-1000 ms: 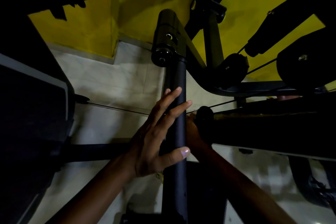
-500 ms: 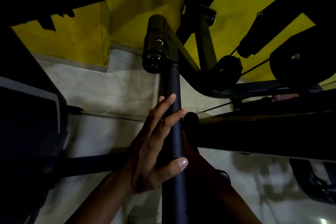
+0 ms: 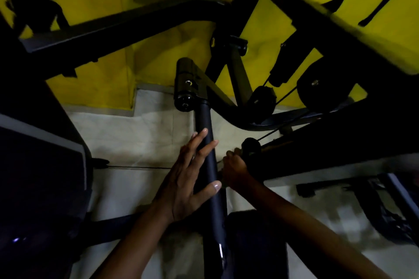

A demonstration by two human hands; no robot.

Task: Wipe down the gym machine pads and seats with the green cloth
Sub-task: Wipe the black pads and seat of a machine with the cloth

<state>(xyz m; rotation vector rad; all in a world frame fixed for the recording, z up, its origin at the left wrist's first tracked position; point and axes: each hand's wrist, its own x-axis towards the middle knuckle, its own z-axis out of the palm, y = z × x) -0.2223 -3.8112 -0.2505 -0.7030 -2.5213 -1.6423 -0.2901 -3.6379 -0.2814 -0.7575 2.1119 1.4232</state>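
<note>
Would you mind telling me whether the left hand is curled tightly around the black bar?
No, the left hand lies against the black bar with its fingers straight and spread.

No legible text, label, brand, number or sign appears on any surface; the lighting is dim throughout.

Bare forearms, pale polished nails

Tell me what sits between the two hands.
Head view: the machine's black padded bar runs between left hand and right hand.
</note>
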